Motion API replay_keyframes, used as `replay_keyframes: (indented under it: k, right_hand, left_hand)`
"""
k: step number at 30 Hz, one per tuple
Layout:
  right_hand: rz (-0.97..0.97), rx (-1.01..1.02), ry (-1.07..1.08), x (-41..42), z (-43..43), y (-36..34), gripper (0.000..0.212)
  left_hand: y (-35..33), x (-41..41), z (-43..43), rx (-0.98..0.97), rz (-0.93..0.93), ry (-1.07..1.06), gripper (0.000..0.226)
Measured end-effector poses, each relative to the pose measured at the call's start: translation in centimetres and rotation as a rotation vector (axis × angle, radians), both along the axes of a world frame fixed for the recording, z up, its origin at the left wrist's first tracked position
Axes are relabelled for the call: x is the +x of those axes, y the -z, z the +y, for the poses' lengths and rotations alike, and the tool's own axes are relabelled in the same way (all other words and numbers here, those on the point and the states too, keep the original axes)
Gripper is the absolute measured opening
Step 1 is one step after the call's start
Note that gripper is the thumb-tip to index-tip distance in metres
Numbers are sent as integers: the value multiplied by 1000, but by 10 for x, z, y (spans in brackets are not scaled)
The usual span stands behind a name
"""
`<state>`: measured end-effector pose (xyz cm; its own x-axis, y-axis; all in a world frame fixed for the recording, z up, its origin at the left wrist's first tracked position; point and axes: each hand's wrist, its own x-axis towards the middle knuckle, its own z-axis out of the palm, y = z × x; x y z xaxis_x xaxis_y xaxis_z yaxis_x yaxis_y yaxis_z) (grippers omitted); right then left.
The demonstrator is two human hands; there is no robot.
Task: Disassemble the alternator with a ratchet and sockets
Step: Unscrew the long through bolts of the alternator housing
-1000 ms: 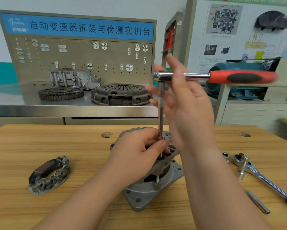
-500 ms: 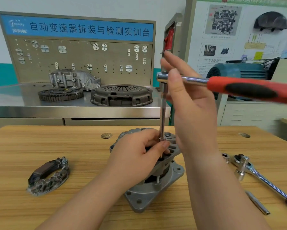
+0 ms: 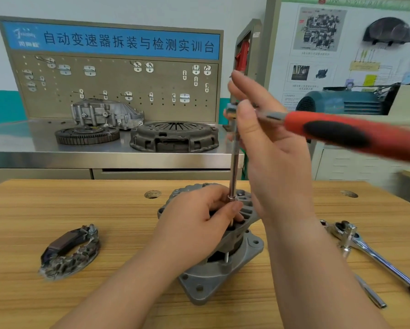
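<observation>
Left hand (image 3: 194,218) tight around the alternator (image 3: 225,271), right hand (image 3: 278,162) in a pinch on the red-handled ratchet (image 3: 341,131).

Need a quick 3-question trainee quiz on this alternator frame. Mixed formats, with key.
1. True or false: the red-handled ratchet lies on the table.
2. Fill in: the left hand pinches the lower end of the extension on top of the ___.
3. Which hand holds the ratchet's head? A left; B right; C neither.
Key: 1 false, it sits atop the extension; 2 alternator; 3 B, the right hand.
</observation>
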<state>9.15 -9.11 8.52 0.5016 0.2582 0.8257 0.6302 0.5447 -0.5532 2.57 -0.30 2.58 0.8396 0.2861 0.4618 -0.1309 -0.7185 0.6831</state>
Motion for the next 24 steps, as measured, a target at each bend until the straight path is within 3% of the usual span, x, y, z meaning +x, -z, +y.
replay_keyframes:
  k: [2,5,8,13,15,19,21,24]
  right_hand:
    - [14,-4,-40,0,1,1,27]
    - [274,-31,-333,2,0,-1,29]
    - [420,-90,-486,4,-3,-2,45]
    - [256,-14,-249,1,3,1,22]
    - [187,44,-192,1,4,3,26]
    - [340,43,-379,2,1,0,28]
    - [432,-6,-470,4,-2,-2,40]
    - [440,-42,-455,2,-1,0,43]
  left_hand:
    - [0,0,0,11,-2,-3,13]
    - [-1,-2,0,23,-13,5,16]
    - [-1,-2,0,48,-18,24,19]
    - [-1,-1,2,20,-7,17,18]
    - [-2,-1,2,16,-2,26,21]
    - [-2,-3,2,25,-18,39,29]
    - [-2,-4,2,46,-21,49,32]
    - [-1,-2,5,78,-24,53,23]
